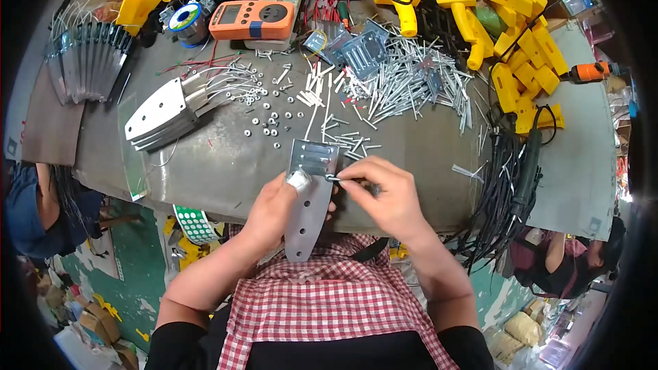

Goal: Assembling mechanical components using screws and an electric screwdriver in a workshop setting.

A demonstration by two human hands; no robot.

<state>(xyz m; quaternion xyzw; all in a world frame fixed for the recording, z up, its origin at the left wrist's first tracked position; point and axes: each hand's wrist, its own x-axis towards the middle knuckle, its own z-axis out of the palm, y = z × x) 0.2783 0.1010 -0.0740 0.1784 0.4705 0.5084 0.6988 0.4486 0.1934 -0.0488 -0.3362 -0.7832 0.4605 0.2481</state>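
Observation:
My left hand (271, 209) is closed around a grey, pointed metal plate (305, 227) with a row of round holes, its tip toward my apron. White tape wraps a digit of this hand, which presses on the plate's face. At the plate's wide far end lies a shiny slotted metal bracket (314, 156), with a pale wire running away from it. My right hand (389, 195) pinches a small, thin metal part (333, 177) against the plate's right edge, just below the bracket. What exactly that part is, I cannot make out.
Beyond my hands lie loose nuts (267, 120) and a heap of long screws (418, 82). Stacked metal plates (161, 116), an orange multimeter (252, 20) and a solder spool (187, 22) stand left. Yellow plastic housings (528, 62) and black cables (504, 192) are right.

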